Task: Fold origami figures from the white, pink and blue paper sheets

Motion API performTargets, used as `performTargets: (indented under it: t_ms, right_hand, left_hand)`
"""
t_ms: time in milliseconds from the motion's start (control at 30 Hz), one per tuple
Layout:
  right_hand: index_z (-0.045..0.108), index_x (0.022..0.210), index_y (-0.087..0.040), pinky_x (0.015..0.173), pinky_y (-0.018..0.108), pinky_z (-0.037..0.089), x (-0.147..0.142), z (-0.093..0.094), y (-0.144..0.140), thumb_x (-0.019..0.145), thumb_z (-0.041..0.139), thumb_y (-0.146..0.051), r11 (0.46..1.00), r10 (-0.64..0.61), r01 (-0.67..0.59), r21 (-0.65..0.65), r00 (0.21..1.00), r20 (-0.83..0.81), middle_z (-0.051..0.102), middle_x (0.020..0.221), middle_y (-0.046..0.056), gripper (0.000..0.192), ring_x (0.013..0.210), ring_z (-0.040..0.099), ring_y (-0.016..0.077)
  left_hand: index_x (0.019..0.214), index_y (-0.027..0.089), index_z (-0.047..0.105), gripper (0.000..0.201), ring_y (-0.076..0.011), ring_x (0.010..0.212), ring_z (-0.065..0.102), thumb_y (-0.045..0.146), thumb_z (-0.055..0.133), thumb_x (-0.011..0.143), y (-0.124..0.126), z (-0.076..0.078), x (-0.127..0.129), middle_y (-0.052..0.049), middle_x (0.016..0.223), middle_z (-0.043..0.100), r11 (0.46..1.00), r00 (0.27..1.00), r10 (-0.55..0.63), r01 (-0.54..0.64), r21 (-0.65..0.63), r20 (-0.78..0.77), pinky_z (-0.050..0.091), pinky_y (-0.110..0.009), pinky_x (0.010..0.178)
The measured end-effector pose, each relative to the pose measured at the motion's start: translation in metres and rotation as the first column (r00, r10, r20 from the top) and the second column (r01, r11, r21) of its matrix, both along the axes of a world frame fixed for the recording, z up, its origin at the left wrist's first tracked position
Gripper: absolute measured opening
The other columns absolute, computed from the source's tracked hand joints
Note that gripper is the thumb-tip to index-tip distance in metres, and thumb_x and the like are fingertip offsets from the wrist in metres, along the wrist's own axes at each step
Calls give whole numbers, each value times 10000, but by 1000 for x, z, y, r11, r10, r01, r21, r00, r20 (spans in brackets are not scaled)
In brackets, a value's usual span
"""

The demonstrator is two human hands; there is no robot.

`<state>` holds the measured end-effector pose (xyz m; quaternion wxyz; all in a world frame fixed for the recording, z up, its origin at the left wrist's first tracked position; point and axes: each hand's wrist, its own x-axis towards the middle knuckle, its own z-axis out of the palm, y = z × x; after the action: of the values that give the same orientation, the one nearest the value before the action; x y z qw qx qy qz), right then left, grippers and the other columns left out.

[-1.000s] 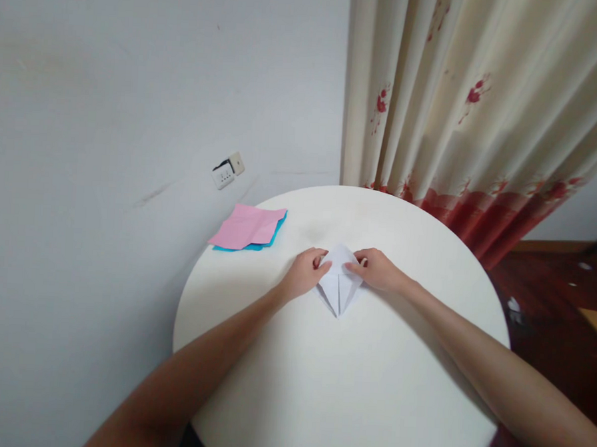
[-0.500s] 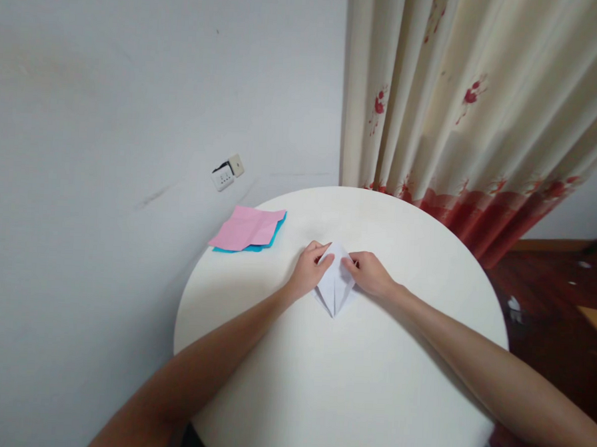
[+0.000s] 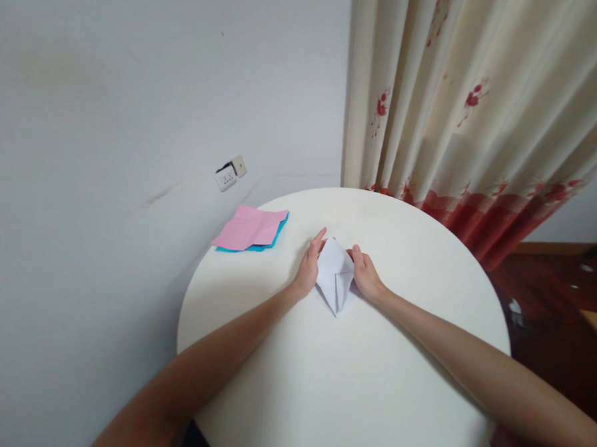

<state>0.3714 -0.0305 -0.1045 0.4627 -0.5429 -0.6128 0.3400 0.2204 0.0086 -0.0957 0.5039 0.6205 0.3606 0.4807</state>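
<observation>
A folded white sheet of paper (image 3: 330, 266), kite-shaped with its point towards me, sits over the middle of the white round table (image 3: 349, 399). Creases and a small flap show on its lower right part. My left hand (image 3: 307, 267) holds its left edge, the index finger stretched upward and the other fingers partly hidden behind the paper. At the right edge, my right hand (image 3: 367, 272) grips it with the thumb raised along the side; its fingers are mostly hidden behind the sheet.
Pink paper (image 3: 251, 228) lies on blue paper (image 3: 280, 232) at the table's back left edge. A wall with a socket (image 3: 226, 178) stands at the left. A patterned curtain (image 3: 458, 125) hangs behind the table. Small white scraps (image 3: 515, 308) are on the dark floor.
My thumbs have moved off the front of the white paper to its sides, and my hands are slightly farther apart. The paper's upper layer has shifted, and a flap shows at right.
</observation>
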Motion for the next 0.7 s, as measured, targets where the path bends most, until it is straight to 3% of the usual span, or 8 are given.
performTargets:
  t_ms: [100, 167, 267, 367, 500, 700]
  right_hand:
    - [700, 858, -117, 635, 272, 443, 3, 2, 4, 944, 194, -658, 999, 48, -48, 4, 985, -168, 693, 748, 73, 746, 684, 612, 190]
    - [715, 888, -122, 672, 271, 453, 5, 4, 5, 951, 276, -601, 997, 77, -75, 17, 982, -175, 712, 807, 75, 653, 744, 628, 195]
    - [718, 972, -146, 745, 273, 457, 6, 4, 6, 944, 390, -480, 994, 92, -86, 74, 992, -81, 724, 921, 73, 469, 850, 633, 199]
    - [706, 1038, -170, 828, 287, 441, 5, 3, 6, 946, 414, -387, 984, 114, -126, 126, 989, 95, 719, 1016, 77, 376, 926, 624, 200]
    - [713, 949, -165, 803, 284, 426, 5, 5, 3, 961, 395, -366, 979, 115, -154, 132, 958, 262, 709, 936, 81, 376, 878, 612, 197]
    - [674, 835, -158, 694, 254, 408, 9, 4, 4, 956, 403, -394, 984, 109, -139, 115, 965, 237, 667, 830, 53, 379, 772, 576, 170]
  left_hand:
    - [1432, 237, 391, 690, -191, 1082, 605, 650, 122, 949, 0, 2, -2, -102, 1239, 621, 995, 996, 87, -87, 53, 10, 488, -323, 885]
    - [1348, 232, 455, 599, -179, 1110, 580, 572, 131, 976, 0, 3, -4, -97, 1203, 617, 974, 979, 202, -201, 107, 0, 476, -302, 887]
    - [1111, 214, 536, 434, -166, 989, 578, 466, 205, 988, -2, 6, -7, -75, 1035, 608, 920, 932, 361, -354, 167, -15, 469, -282, 835]
    - [885, 217, 491, 298, -158, 842, 536, 405, 278, 976, -5, 11, -7, -38, 871, 552, 879, 896, 442, -424, 217, -38, 455, -277, 800]
    - [708, 227, 384, 270, -153, 719, 477, 313, 286, 945, -8, 18, -7, -2, 708, 457, 884, 891, 438, -403, 236, -119, 427, -267, 721]
    - [579, 236, 289, 344, -146, 589, 399, 315, 300, 913, -13, 23, -9, 13, 575, 370, 927, 934, 339, -311, 210, -113, 369, -288, 620]
